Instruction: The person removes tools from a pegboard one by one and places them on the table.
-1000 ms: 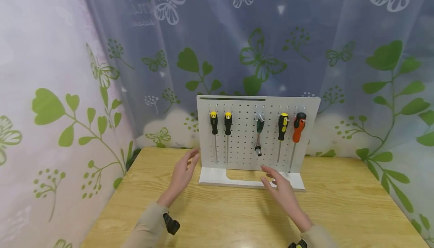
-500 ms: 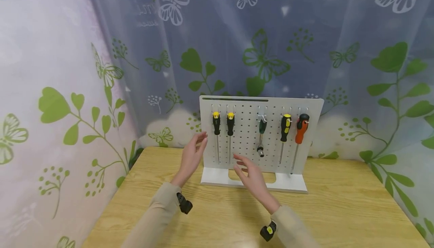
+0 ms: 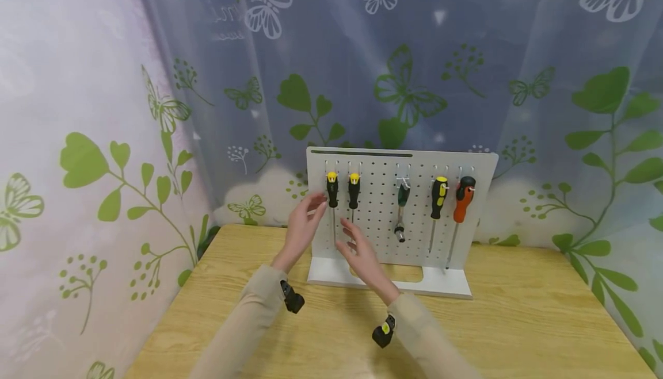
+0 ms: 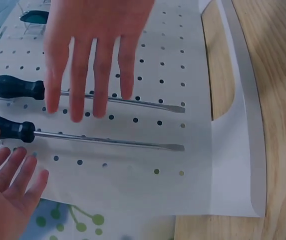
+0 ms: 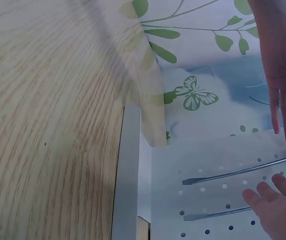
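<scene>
Left-end screwdriver point(image 3: 333, 199): is hanging at the left side of the white pegboard point(image 3: 383, 206), its long axis running upright, handle on top, shaft below.
Left hand point(image 3: 303, 226): is standing just left of that handle and is nearer to it, fingers pointing up and toward it; it is grasping nothing, though whether the thumb is touching cannot be told.
Right hand point(image 3: 364, 257): is hovering lower, right of the shaft and on its near side, fingers extending fairly straight and gripping nothing.
Neighbouring screwdriver point(image 3: 354, 195): is hanging parallel, just to the right, with the right hand partly covering its shaft.
Farther right: a green-handled tool point(image 3: 403, 195), a yellow-and-black screwdriver point(image 3: 439, 198) and an orange-handled screwdriver point(image 3: 463, 201) are hanging well apart from both hands.
</scene>
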The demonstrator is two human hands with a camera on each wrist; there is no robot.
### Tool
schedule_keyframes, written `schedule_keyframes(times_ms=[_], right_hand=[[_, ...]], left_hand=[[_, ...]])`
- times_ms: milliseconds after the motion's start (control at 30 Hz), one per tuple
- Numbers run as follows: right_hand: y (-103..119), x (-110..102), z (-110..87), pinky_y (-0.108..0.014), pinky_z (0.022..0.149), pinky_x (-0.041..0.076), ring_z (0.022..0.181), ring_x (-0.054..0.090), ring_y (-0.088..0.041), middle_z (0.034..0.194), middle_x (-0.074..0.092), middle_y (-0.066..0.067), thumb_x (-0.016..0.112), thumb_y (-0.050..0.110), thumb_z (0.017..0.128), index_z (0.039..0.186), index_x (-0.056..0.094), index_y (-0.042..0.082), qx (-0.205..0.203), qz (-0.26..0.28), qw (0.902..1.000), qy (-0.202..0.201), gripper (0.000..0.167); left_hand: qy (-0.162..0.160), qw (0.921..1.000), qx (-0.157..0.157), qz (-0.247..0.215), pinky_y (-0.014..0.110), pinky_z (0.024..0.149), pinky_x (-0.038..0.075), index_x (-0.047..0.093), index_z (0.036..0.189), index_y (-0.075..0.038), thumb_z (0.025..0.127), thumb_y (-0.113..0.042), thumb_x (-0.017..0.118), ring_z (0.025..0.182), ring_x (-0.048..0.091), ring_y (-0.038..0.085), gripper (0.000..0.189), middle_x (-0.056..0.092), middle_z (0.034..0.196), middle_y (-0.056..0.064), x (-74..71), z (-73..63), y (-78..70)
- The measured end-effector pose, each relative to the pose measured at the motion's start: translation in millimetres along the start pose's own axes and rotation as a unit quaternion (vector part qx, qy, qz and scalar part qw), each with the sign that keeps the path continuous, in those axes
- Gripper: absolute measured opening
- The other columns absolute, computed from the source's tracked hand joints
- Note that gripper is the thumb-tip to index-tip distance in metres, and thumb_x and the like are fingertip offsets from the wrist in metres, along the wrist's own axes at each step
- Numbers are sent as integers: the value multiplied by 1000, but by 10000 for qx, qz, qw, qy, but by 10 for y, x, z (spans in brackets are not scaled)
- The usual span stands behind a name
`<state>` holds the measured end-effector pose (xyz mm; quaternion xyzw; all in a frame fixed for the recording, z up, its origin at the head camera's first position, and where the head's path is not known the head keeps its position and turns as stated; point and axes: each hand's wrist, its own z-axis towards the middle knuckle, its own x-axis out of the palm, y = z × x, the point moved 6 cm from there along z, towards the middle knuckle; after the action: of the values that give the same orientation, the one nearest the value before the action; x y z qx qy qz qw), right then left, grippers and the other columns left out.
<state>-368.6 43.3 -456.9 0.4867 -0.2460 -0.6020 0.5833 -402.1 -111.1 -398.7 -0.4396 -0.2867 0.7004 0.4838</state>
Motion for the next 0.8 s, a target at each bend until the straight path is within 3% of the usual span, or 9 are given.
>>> schedule_keyframes(times_ms=[233,400,567,800], right_hand=[[-39,100,86,-63,115,35,145,34,-44,161,31,-23,60,16,103,159,26,3,161,60,9999,4,67],[-58,145,115,-63,114,37,142,39,-44,157,37,-24,58,16,104,160,22,6,305,43,9995,1,67],[-79,162,130,-60,110,44,132,51,-42,146,49,-24,51,15,107,157,32,5,232,-46,9997,-105,54],[-74,170,119,-48,96,58,115,62,-39,131,62,-20,52,13,107,148,47,6,191,268,9988,-350,42]], left_hand=[[50,9999,-110,73,44,102,55,57,138,-4,105,-24,58,119,62,32,39,65,130,15,56,40,-27],[-7,9999,-85,140,45,100,56,59,134,-4,104,-23,59,116,64,33,35,67,128,16,67,51,-20],[-10,9998,-154,127,43,100,56,60,133,-6,105,-27,57,117,63,31,35,66,128,14,72,64,-10],[-91,9987,-348,-367,41,96,58,58,137,-3,106,-32,54,114,65,32,42,64,132,17,60,62,-45]])
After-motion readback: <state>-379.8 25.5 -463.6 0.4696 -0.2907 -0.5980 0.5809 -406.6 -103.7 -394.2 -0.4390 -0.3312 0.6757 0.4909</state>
